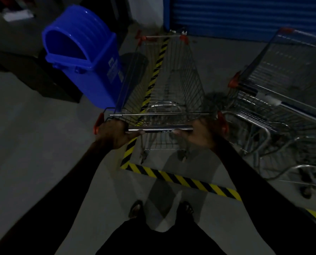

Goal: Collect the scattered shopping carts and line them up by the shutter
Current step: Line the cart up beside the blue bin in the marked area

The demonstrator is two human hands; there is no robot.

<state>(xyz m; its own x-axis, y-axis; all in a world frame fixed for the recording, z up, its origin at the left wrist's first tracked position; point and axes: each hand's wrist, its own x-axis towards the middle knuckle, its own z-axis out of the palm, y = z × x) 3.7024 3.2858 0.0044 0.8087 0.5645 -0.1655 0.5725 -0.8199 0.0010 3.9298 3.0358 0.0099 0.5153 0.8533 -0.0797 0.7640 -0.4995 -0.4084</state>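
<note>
Both hands' grip closed on cart handle (161,129) | bin (91,59) label unreadable

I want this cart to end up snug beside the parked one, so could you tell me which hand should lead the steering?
Probably the left hand: pushing its end of the handle swings the cart right towards the parked cart, away from the blue bin.

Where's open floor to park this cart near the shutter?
Open floor lies ahead of the held cart, up to the blue shutter. It is bordered left by the blue bin, right by the parked carts. The right side is crowded.
</note>
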